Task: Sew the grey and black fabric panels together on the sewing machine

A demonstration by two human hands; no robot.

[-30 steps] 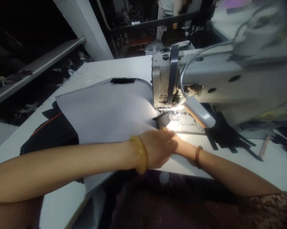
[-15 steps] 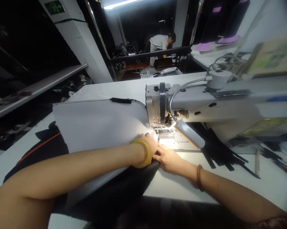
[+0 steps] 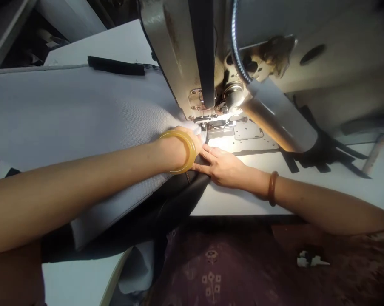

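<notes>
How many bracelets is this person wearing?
2. A thick yellow bangle is on the left wrist, over the grey fabric; a slimmer brown bangle is on the right wrist, above the white table. Upper arms are out of view, so more may be hidden.

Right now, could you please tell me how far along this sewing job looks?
Done: a black strip looks attached at the far edge of the grey fabric. In hand: the left hand presses that fabric beside the presser foot; the right hand lies flat on the black piece. Left: much of both layers hangs off the near edge of the table, unfed, so probably early.
</notes>
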